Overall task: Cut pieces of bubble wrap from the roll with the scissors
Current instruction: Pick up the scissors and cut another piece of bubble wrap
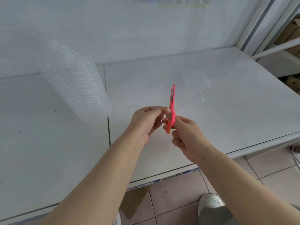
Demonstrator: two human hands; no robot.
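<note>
**A:** Starting from the left, what do we have?

**B:** The clear bubble-wrap roll (76, 85) sits on the white counter (40, 127). Its loose sheet (162, 75) runs off it to the right and lies flat on the counter, beyond our hands. No cut has begun that we can see.

**A:** And our hands?

**B:** Both are raised above the counter's near edge and meet on the pink plastic scissors (172, 109). Our left hand (146, 122) has its fingers curled and pinches the scissors just below the blades. Our right hand (186, 137) is curled round the handle loops, though we cannot tell which fingers pass through them. The blades point away from us, nearly together and clear of the sheet.

**A:** So we judge that we are seating the grip, not cutting.

**B:** Yes. To do this well, we should settle the thumb and fingers of our right hand fully into the loops before our left hand lets go. A half-seated grip would twist on thin film.

**A:** Then where should our left hand go?

**B:** It should probably go down onto the sheet near the roll and hold it taut. We then open the blades wide, start at the near edge and cut straight across, since slack wrap tends to fold between the blades.
</note>
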